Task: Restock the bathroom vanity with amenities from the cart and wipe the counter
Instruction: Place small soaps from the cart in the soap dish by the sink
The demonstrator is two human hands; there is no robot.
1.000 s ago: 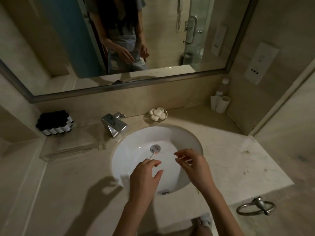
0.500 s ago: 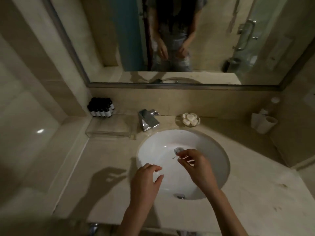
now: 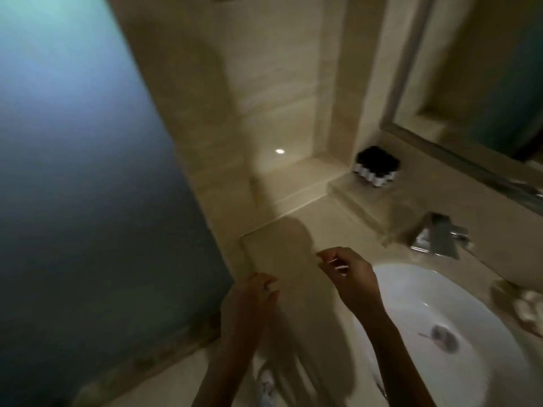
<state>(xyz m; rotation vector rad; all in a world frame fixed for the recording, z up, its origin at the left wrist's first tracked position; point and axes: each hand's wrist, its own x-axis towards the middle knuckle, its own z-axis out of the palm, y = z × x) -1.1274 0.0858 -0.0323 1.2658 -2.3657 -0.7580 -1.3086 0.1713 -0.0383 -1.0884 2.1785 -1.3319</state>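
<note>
The view is blurred and dim. My right hand (image 3: 349,277) hovers over the left rim of the white sink basin (image 3: 411,292) and pinches a thin pale stick (image 3: 335,262) between thumb and fingers. Lower and to its left, my left hand (image 3: 252,295) is over the beige counter (image 3: 293,242), its fingers loosely curled with nothing in them. A cluster of small black-capped bottles (image 3: 376,168) stands on the raised ledge at the back. Another thin stick (image 3: 424,335) lies in the basin beside the drain (image 3: 445,337).
A square chrome faucet (image 3: 437,236) sits behind the basin under the framed mirror (image 3: 470,83). A dish of pale soaps (image 3: 526,304) is at the right edge. A blue-green panel (image 3: 73,171) fills the left side beyond the counter's end.
The view has swung left, so the basin now sits at the right. Both hands moved left off the basin's middle; the right hand still pinches the stick.
</note>
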